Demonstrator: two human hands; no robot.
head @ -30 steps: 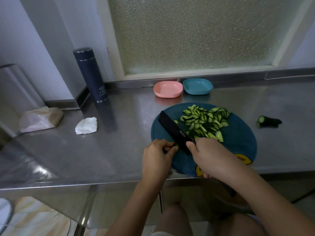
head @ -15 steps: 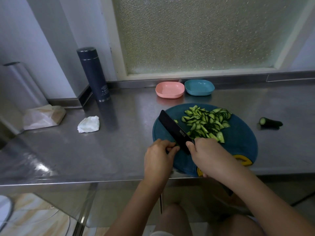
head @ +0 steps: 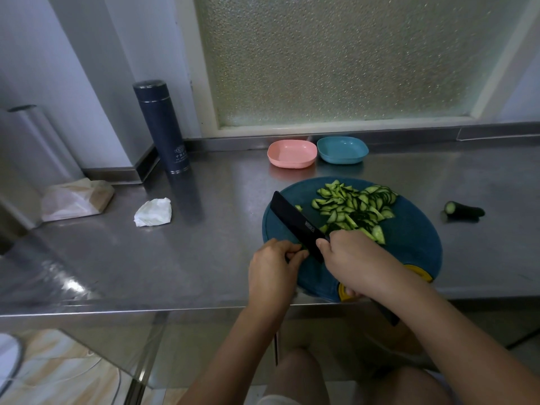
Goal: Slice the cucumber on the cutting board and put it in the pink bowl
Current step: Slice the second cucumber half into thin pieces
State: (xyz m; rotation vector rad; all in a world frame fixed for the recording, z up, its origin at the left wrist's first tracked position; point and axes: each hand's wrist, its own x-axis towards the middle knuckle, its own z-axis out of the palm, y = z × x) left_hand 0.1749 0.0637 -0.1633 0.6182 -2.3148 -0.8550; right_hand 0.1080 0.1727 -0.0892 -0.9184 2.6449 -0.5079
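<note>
A round dark blue cutting board (head: 409, 247) lies at the counter's front edge, with a heap of green cucumber slices (head: 353, 206) on its far half. My right hand (head: 356, 258) grips the handle of a black knife (head: 295, 220), whose blade runs diagonally over the board's left side. Just left of the blade, my left hand (head: 271, 270) has its fingers curled over a small cucumber piece, of which only a sliver of green shows. The pink bowl (head: 292, 154) stands behind the board near the wall and holds nothing.
A blue bowl (head: 342, 150) sits to the right of the pink one. A cucumber end (head: 464, 210) lies on the steel counter right of the board. To the left are a dark thermos (head: 162, 127), a crumpled tissue (head: 153, 213) and a paper bag (head: 76, 200).
Both hands and the knife stay in nearly the same place over the board. Only the view has shifted a little.
</note>
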